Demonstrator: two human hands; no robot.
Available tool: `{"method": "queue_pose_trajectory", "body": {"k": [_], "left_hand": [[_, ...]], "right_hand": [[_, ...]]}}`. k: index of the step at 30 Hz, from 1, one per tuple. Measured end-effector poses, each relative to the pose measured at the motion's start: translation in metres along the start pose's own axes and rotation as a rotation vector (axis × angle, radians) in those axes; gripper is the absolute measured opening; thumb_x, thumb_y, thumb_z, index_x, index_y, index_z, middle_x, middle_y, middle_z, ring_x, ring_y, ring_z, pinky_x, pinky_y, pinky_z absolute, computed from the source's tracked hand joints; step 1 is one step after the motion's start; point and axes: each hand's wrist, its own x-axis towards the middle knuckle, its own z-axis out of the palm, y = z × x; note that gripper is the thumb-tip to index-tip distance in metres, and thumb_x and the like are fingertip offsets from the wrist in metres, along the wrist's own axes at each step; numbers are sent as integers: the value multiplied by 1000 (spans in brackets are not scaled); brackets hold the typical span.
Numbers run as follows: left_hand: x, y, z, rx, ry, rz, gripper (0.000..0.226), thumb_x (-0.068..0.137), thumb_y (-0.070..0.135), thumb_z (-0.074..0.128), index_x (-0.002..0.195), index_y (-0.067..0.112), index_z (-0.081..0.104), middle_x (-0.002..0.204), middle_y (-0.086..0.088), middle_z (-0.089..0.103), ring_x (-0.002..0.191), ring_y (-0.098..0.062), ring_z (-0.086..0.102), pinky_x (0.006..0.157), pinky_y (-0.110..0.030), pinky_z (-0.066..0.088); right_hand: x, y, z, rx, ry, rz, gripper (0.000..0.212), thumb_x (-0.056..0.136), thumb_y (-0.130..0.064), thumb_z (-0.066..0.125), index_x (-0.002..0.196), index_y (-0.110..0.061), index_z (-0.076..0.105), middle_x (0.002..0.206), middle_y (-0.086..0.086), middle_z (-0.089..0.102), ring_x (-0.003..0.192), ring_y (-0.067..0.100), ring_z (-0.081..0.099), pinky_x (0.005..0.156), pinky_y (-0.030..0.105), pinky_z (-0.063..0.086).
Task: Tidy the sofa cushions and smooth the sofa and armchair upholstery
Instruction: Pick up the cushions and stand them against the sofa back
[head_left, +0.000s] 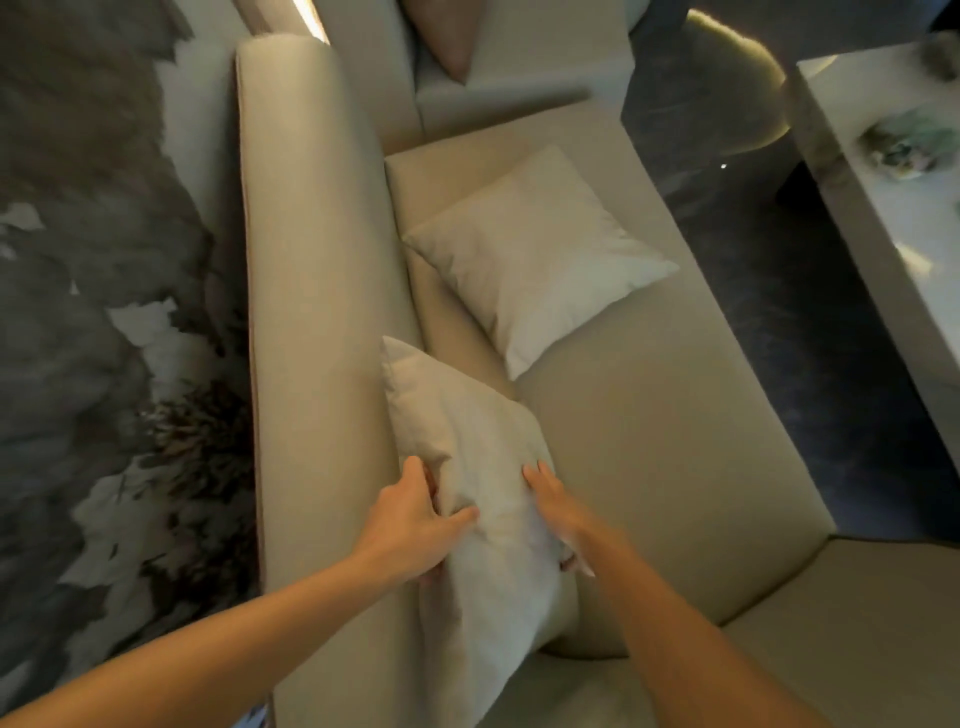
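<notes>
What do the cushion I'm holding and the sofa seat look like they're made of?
Held cushion: soft woven fabric, matte off-white; it creases and dents where gripped. Sofa seat: smooth beige upholstery, perhaps tight-weave cloth or faux leather; taut, with a faint sheen.

The near cushion (483, 519), pale beige and creased, stands on edge at the near end of the sofa seat (649, 441), leaning against the beige backrest (311, 260). The far cushion (535, 260), square and plump, lies flat on the smooth seat, turned cornerwise, one corner by the backrest, just beyond the first
</notes>
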Motion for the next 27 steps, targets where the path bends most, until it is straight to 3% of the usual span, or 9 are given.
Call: {"method": "queue_pose_trajectory", "body": {"k": [4,8,11,13,15,17,20,23,27], "left_hand": [[34,74,-45,-113,82,-14,61,60,66,75,82,19,43,73,-12,66,37,-27,64,29,-25,40],[125,154,-55,-225,139,50,46,73,48,76,86,20,42,85,-18,65,44,-29,68,36,-36,53],[233,172,-26,-233,131,33,63,78,43,76,127,19,44,119,-18,59,92,-38,69,67,-51,62],[307,162,0,-207,175,-9,83,79,45,75,147,24,32,146,-22,35,126,-42,47,97,-52,51],[363,144,26,-335,194,-123,92,79,47,75,153,29,23,158,-24,11,140,-42,26,114,-44,32],[402,123,54,-472,169,-164,100,78,51,74,155,32,12,162,-19,9,144,-40,19,115,-41,25],[428,98,90,-606,177,-2,105,75,51,76,153,42,6,158,-12,29,137,-37,37,112,-45,32],[425,92,101,-611,258,42,102,72,48,80,151,47,15,151,-13,36,130,-38,43,108,-44,35],[396,136,64,-493,330,56,94,73,34,82,149,44,29,140,-19,43,122,-39,48,106,-40,37]], "right_hand": [[-25,-35,-46,0,-35,-80,66,95,-61,43,152,-41,17,155,3,39,126,32,51,102,52,47],[0,-121,-111,-69,173,-241,64,98,-48,49,153,-34,20,155,8,35,132,34,46,99,49,47],[65,-185,-154,-142,399,-399,67,96,-46,53,154,-33,21,154,12,37,134,36,43,101,50,46],[122,-211,-169,-138,557,-414,74,92,-51,58,153,-36,19,159,18,23,141,39,31,114,53,31],[175,-223,-170,-170,669,-314,87,82,-67,59,151,-49,9,162,23,-4,145,45,17,119,56,19],[223,-224,-164,-105,647,-293,95,74,-76,60,146,-58,1,160,18,-24,148,43,6,118,57,21],[268,-209,-155,213,511,-316,97,67,-77,66,137,-71,-2,158,-4,-31,146,38,13,95,63,48],[279,-196,-150,315,550,-357,93,65,-73,71,132,-75,6,159,-10,-22,141,37,24,89,66,51],[248,-208,-148,489,545,-269,95,68,-66,75,140,-65,14,160,0,6,136,41,30,87,67,52]]}}
